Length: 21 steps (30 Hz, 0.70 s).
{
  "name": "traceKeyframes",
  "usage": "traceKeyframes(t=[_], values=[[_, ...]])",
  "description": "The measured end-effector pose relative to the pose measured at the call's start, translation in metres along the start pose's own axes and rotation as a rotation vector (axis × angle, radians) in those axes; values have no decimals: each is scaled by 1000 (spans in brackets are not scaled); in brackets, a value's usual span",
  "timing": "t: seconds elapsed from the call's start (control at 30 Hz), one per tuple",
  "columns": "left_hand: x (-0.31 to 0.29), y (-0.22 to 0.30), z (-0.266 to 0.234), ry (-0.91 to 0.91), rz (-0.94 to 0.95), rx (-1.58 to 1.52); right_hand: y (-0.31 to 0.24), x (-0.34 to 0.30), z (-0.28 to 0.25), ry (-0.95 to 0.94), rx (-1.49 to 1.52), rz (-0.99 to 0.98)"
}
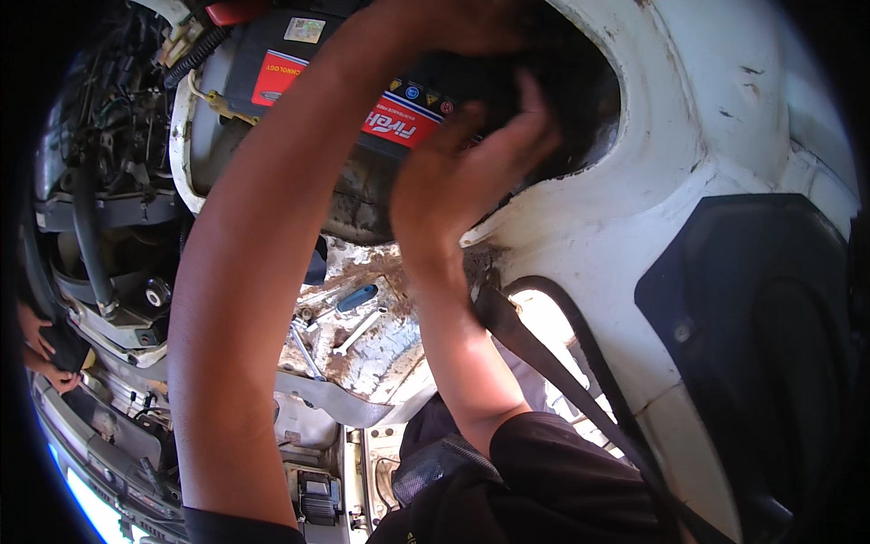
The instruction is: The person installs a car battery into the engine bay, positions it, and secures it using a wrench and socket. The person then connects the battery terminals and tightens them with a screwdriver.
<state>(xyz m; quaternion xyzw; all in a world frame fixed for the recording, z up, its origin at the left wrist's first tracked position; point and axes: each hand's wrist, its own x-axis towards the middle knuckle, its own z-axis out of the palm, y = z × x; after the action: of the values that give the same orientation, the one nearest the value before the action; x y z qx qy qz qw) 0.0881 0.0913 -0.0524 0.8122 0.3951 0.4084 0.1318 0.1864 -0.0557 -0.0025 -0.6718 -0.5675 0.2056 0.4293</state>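
A black car battery (349,68) with red labels sits in a recess in white painted bodywork. My left arm crosses in front of it, and my left hand (480,25) reaches over its far side at the top of the view. Deep shadow hides those fingers, so whatever they touch cannot be made out. My right hand (462,172) is at the battery's right end, beside the dark gap along the recess edge. Its thumb and fingers are apart and slightly blurred, with nothing visible between them.
Below the recess, a spanner (360,332) and a blue-handled tool (357,298) lie on a worn metal floor. A dark strap (553,372) runs down past my right arm. Engine parts (100,263) fill the left side, where another person's hands (50,354) show.
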Motion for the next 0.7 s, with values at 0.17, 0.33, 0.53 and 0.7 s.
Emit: traceKeyframes(t=[0.17, 0.33, 0.53, 0.7], values=[[7, 16, -6, 16, -48, -48, 26, -20, -6, -118, -154, -300], [10, 9, -28, -176, -21, -133, 18, -29, -8, -198, -225, -348], [19, 15, -28, -301, -136, -264, 7, -2, -9, -143, -293, -190], [17, 7, -22, -344, -130, -188, 0, 4, -14, -247, -456, -152]])
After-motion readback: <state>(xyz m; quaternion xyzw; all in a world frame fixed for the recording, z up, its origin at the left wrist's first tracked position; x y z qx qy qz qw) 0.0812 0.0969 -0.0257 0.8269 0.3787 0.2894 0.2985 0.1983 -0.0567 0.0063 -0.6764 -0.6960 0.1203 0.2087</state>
